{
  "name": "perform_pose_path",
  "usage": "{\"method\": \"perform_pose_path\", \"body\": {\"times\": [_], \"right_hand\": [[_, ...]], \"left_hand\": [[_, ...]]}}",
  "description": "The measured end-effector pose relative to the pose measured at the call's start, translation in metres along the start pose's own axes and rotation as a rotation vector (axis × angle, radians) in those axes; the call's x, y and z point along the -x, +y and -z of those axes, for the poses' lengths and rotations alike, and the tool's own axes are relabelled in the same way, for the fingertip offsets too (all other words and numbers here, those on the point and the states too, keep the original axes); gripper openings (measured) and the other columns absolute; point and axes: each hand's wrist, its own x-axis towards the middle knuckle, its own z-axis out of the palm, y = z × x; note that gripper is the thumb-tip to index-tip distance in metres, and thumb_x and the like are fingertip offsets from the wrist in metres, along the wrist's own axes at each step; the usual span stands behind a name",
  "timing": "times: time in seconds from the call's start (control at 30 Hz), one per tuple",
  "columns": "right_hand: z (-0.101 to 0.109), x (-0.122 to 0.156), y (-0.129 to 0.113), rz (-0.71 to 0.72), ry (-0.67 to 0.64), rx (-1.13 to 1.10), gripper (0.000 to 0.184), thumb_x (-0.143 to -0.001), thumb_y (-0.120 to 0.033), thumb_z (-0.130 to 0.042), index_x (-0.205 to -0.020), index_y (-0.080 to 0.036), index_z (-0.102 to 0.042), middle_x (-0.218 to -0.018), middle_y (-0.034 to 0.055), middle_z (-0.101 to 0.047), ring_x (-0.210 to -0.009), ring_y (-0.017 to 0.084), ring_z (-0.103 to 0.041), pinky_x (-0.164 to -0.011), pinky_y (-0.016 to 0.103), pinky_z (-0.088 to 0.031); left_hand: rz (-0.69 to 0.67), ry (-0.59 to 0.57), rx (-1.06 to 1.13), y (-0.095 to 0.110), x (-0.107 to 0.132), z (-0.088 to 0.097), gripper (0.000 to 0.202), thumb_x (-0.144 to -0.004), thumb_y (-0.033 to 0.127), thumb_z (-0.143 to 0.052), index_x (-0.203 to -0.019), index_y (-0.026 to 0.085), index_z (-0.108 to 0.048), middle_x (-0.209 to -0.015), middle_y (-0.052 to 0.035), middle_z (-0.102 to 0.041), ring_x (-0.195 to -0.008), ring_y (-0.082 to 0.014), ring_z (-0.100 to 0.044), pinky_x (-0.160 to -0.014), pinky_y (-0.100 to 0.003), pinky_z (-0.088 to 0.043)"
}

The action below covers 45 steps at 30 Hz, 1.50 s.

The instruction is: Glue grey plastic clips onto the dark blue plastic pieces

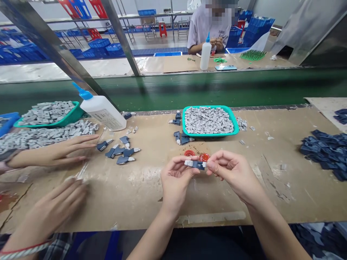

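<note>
Work on one dark blue plastic piece (pixel 198 165) looks partway along: a pale grey tip (pixel 189 163) sits at its left end, and a small pale part (pixel 204 164) meets its right end. The left hand (pixel 176 177) has its grip closed around the body of the piece; the right hand (pixel 235 172) has a narrow grip, thumb and finger pinched on the small part. Whether that part is seated or only touching, I cannot tell. The piece is held up just on the near side of two red caps (pixel 204 157).

Loose groups of blue pieces with pale ends, one left of the hands (pixel 119 151) and one beside the turquoise tray (pixel 211 135), appear to be done. Much seems left: the tray is full of small grey parts (pixel 208 119), and a large heap of dark blue pieces (pixel 325 153) lies at the right.

Both forearms cross the counter's (pixel 130 206) near edge; its far edge runs along a green belt (pixel 151 95). Sideways room looks good between the right hand and the heap. Forward, the caps and tray stand close. To the left, a co-worker's hands (pixel 56 204) and a leaning squeeze bottle (pixel 104 112) limit a wide sweep.
</note>
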Motion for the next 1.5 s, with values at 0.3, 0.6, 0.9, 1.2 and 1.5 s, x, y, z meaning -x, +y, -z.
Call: {"method": "perform_pose_path", "body": {"times": [0.3,0.6,0.9,1.2,1.5], "right_hand": [[-0.005,-0.005,0.005,-0.072,-0.085,0.014,0.032,-0.078,-0.048,-0.07,-0.079,-0.023,-0.05,-0.061,-0.0003,-0.067,-0.057,0.015,-0.061,-0.046,0.022,-0.037],[0.0,-0.007,0.002,-0.131,-0.278,0.065,0.029,-0.084,-0.046,-0.064,-0.088,-0.023,-0.046,-0.065,-0.002,-0.067,-0.062,0.014,-0.065,-0.058,0.024,-0.046],[0.072,-0.095,-0.018,0.23,0.282,0.71,0.027,-0.086,-0.041,-0.058,-0.101,-0.021,-0.066,-0.107,0.011,-0.07,-0.088,0.025,-0.065,-0.063,0.033,-0.049],[0.061,-0.166,-0.012,0.233,0.149,1.056,0.018,-0.075,-0.026,-0.072,-0.093,-0.024,-0.076,-0.089,0.0057,-0.074,-0.083,0.024,-0.066,-0.07,0.034,-0.047],[0.044,-0.183,-0.007,0.285,0.091,1.062,0.006,-0.075,-0.024,-0.073,-0.071,-0.021,-0.075,-0.079,0.0066,-0.073,-0.08,0.025,-0.065,-0.069,0.033,-0.044]], "left_hand": [[-0.032,0.057,-0.055,-0.003,0.004,-0.002,0.02,-0.064,0.015,-0.082,-0.079,0.022,-0.07,-0.09,-0.0052,-0.076,-0.09,-0.0254,-0.072,-0.075,-0.036,-0.063],[0.075,-0.07,-0.033,-0.006,0.005,0.004,0.036,-0.064,0.012,-0.081,-0.097,0.022,-0.072,-0.103,-0.0066,-0.075,-0.099,-0.0266,-0.07,-0.087,-0.038,-0.06],[0.025,-0.009,-0.184,0.003,-0.017,0.04,0.044,-0.077,0.025,-0.072,-0.119,0.02,-0.064,-0.116,-0.0111,-0.07,-0.115,-0.0241,-0.062,-0.105,-0.04,-0.045],[-0.316,0.112,-1.283,0.043,-0.073,0.191,0.05,-0.074,0.016,-0.054,-0.123,0.022,-0.062,-0.116,-0.012,-0.068,-0.113,-0.035,-0.061,-0.099,-0.052,-0.044],[-0.553,-0.101,-1.518,0.063,-0.127,0.168,0.04,-0.081,0.018,-0.048,-0.118,0.02,-0.062,-0.116,-0.0138,-0.066,-0.11,-0.0333,-0.06,-0.096,-0.05,-0.045]]}}
